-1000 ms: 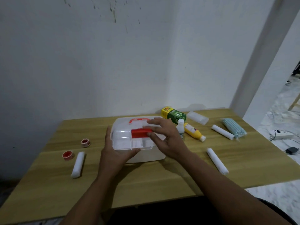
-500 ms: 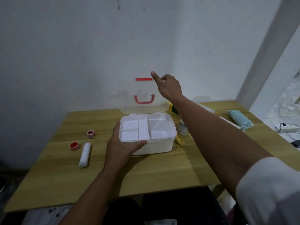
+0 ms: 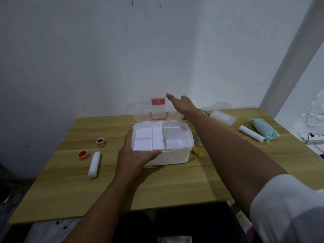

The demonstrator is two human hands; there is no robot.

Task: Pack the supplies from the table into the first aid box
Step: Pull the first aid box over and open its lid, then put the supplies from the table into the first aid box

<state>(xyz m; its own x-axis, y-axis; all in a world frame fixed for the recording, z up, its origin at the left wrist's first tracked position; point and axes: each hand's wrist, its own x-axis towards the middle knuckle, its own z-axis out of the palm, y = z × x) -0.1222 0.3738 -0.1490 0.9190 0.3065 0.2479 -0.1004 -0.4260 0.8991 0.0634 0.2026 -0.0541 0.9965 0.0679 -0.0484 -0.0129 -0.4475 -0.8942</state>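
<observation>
Head view: first aid box (image 3: 163,146) mid-counter (image 3: 175,186), lid (image 3: 150,111) up, compartments empty. Left hand (image 3: 135,155) clamped on box's near-left corner. Right hand (image 3: 182,104) splayed by lid, holding nothing. Next, probably: grab bandage roll (image 3: 94,164), drop in.

Lid (image 3: 149,111) of first aid box (image 3: 168,155): shut with red latch at front 1.0 s ago; upright at 0.5 s ago; now tipped back past upright, away from the left hand (image 3: 135,155). Right hand (image 3: 182,105): on the lid top 1.0 s ago, then lifted with the lid's edge at its fingertips; now open, fingertip just beside the latch (image 3: 158,101), contact unclear
</observation>
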